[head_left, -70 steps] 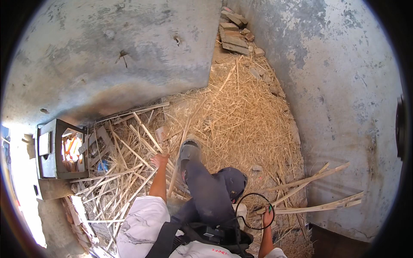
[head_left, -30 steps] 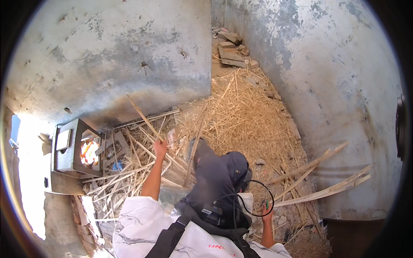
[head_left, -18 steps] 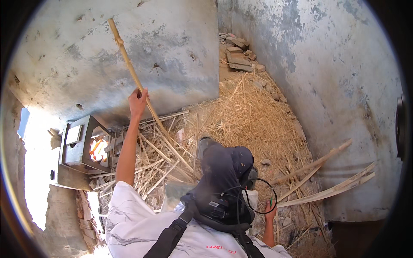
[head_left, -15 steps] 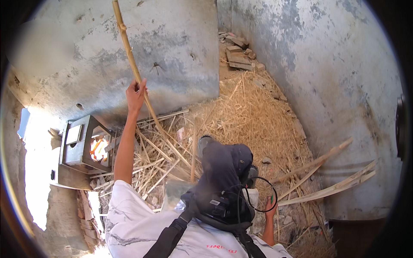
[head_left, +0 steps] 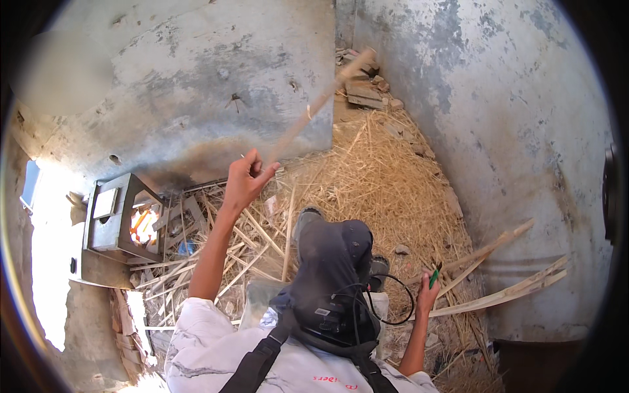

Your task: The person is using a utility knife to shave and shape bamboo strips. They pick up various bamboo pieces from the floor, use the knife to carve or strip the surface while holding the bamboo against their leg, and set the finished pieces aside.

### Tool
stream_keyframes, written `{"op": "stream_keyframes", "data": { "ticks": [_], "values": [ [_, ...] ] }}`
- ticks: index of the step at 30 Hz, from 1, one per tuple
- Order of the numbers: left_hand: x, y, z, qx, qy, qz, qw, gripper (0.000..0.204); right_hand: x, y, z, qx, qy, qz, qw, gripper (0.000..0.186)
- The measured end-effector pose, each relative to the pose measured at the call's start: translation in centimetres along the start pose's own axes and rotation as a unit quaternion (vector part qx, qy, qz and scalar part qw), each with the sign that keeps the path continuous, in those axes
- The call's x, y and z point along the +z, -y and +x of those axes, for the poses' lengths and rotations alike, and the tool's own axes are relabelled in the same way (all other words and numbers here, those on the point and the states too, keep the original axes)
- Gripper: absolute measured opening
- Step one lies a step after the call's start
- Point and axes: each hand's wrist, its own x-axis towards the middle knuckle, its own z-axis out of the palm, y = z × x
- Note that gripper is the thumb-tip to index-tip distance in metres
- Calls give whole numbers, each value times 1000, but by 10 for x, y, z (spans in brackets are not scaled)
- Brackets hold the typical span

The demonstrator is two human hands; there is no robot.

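My left hand (head_left: 249, 181) is raised in front of the grey wall, thumb and forefinger apart. A long wooden stick (head_left: 321, 101), smeared by motion, slants up and right from beside the fingertips. Its near end fades by the thumb, and no grip on it shows. My right hand (head_left: 427, 293), low on the right beside my knees, is closed around a slim green object (head_left: 434, 278); its exact kind is too small to make out. Split wood strips (head_left: 504, 288) lie just right of that hand.
A metal box stove (head_left: 108, 226) with a fire (head_left: 143, 226) inside stands at left. Loose sticks (head_left: 236, 262) lie between it and my feet. Straw (head_left: 386, 177) covers the floor ahead. Bricks (head_left: 363, 95) are piled at the far wall corner.
The stick has swung from upright at left to slanting up right, away from my left fingers, which have parted. My left hand came lower and rightward; my right hand rose slightly with the green object.
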Motion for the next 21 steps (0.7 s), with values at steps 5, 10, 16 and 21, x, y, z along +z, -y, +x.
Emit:
{"op": "stream_keyframes", "data": {
  "ticks": [5,10,16,21],
  "values": [
    [27,-36,-20,47,121,-30,991,50,48,158,23,-51,59,104,992,35],
    [36,-64,-35,54,197,-75,976,48,108,256,22,-142,196,191,952,55],
    [38,-81,-53,-28,316,-171,933,46,155,287,24,-135,299,295,897,49],
    [39,-72,-59,-50,347,-172,920,45,165,298,20,-104,300,276,907,32]
  ]
}}
